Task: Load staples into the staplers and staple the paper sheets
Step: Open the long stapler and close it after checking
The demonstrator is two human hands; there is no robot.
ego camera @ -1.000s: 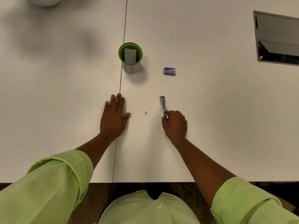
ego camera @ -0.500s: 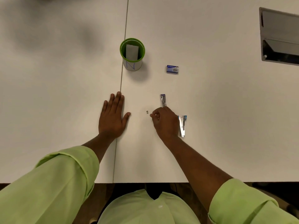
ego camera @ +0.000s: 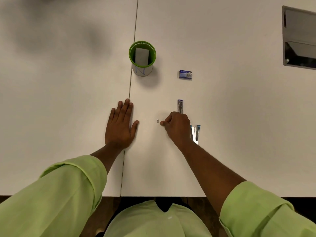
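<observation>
The right hand (ego camera: 177, 127) is nearer to the small grey strip of metal staples (ego camera: 157, 121) lying on the white table (ego camera: 239, 117); the strip sits just beside and to the left of its fingertips (ego camera: 162, 123), apart from them, its long axis too small to tell; the fingers are curled narrow and appear to hold nothing. The left hand (ego camera: 119, 127) rests flat, fingers straight. Right of the right hand lies an opened silver-and-blue stapler (ego camera: 195, 134); beyond it a slim purple stapler (ego camera: 180, 106); farther, a blue cardboard staple box (ego camera: 185, 74) and a green-rimmed cup (ego camera: 142, 59).

Dim warm light, maybe edge-warped.
</observation>
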